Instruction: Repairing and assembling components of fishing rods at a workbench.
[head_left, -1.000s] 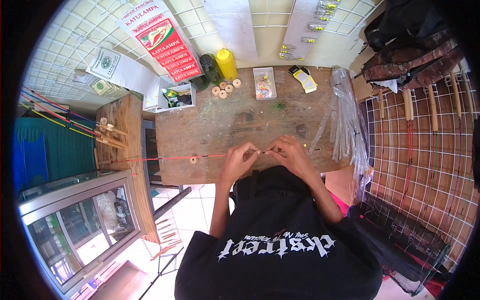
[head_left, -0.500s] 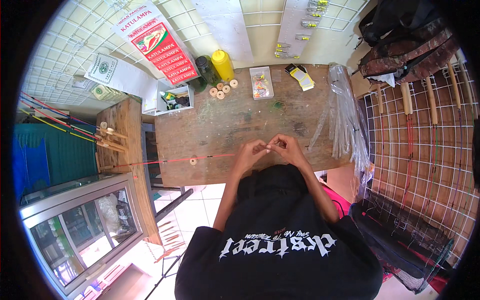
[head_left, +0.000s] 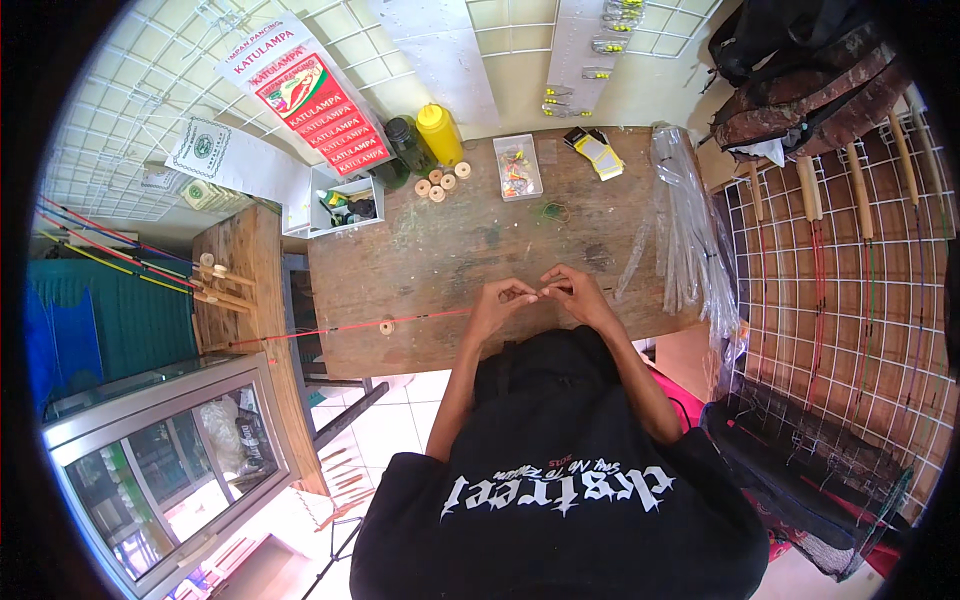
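A thin red fishing rod (head_left: 345,326) lies across the wooden table (head_left: 400,255) from the left and runs into my left hand (head_left: 500,302). The fingers of that hand are pinched together at the rod. My right hand (head_left: 578,292) faces it, thumb and fingertips pinched close to the left fingertips. Whatever sits between the right fingertips is too small to make out. Beside the rod, left of my hands, is a round wooden disc (head_left: 387,327) with a hole.
At the back stand a white box (head_left: 345,225), several wooden rings (head_left: 437,193), a yellow bottle (head_left: 439,135), a dark bottle (head_left: 408,147) and a clear tray (head_left: 518,170) of small parts. Yellow-black cards (head_left: 598,155) and clear plastic sleeves (head_left: 685,235) lie right. A glass-fronted cabinet (head_left: 165,450) stands left.
My fingertips have shifted slightly, still pinched close together near the table's front edge. The view has tilted a little. The objects on the table keep their places.
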